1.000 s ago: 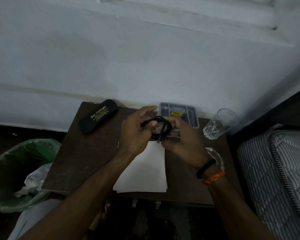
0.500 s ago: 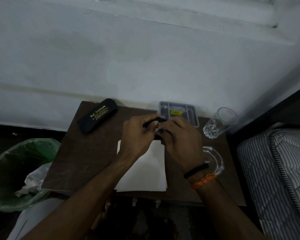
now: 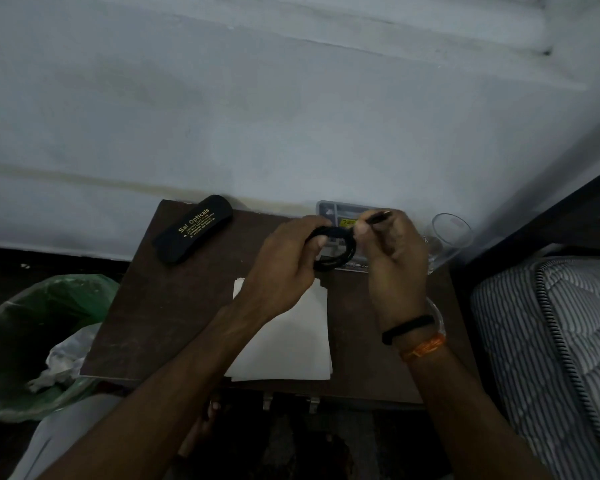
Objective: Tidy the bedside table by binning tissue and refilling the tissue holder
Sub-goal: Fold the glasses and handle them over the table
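- Head view: flat white tissue stack (image 3: 291,341) lies near-centre on the brown bedside table (image 3: 174,306), partly under the forearms.
- Left hand (image 3: 281,268) grips a coiled black cable (image 3: 336,247); right hand (image 3: 392,258) pinches its end.
- Green-lined bin (image 3: 25,341) at left holds crumpled tissue (image 3: 63,362).

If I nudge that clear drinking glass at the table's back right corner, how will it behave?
The clear drinking glass is probably fragile, being thin transparent glass. It looks taller than wide, so a push near the rim may tip it. It stands near the dark wooden table edge beside the striped mattress, so it could slide off.
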Available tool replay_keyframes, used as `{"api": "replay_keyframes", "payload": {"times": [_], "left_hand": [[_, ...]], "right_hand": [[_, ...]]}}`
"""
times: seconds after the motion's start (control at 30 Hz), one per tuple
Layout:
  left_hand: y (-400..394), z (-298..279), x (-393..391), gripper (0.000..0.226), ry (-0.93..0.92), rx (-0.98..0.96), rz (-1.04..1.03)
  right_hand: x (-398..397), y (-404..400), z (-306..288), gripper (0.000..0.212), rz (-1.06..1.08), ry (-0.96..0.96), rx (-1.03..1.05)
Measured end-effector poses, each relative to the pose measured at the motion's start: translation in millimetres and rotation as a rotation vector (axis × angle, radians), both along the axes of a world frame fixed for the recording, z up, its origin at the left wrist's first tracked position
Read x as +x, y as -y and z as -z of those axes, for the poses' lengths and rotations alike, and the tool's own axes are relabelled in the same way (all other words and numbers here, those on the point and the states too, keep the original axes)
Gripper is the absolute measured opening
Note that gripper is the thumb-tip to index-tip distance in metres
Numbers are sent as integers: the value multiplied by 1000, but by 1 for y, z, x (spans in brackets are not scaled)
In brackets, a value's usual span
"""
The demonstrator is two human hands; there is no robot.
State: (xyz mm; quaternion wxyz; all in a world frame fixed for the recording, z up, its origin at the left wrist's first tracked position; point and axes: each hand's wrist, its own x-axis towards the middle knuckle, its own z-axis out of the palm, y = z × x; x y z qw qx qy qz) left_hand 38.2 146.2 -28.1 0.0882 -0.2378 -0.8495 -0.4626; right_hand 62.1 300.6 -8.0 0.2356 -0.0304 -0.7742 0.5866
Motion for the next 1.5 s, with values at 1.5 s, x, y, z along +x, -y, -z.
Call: {"api": "replay_keyframes", "payload": {"times": [1.5], "left_hand": [[4,-6,-2,33,591,409,145]], "right_hand": [[3,-3,9,35,-153,341,-509]]}}
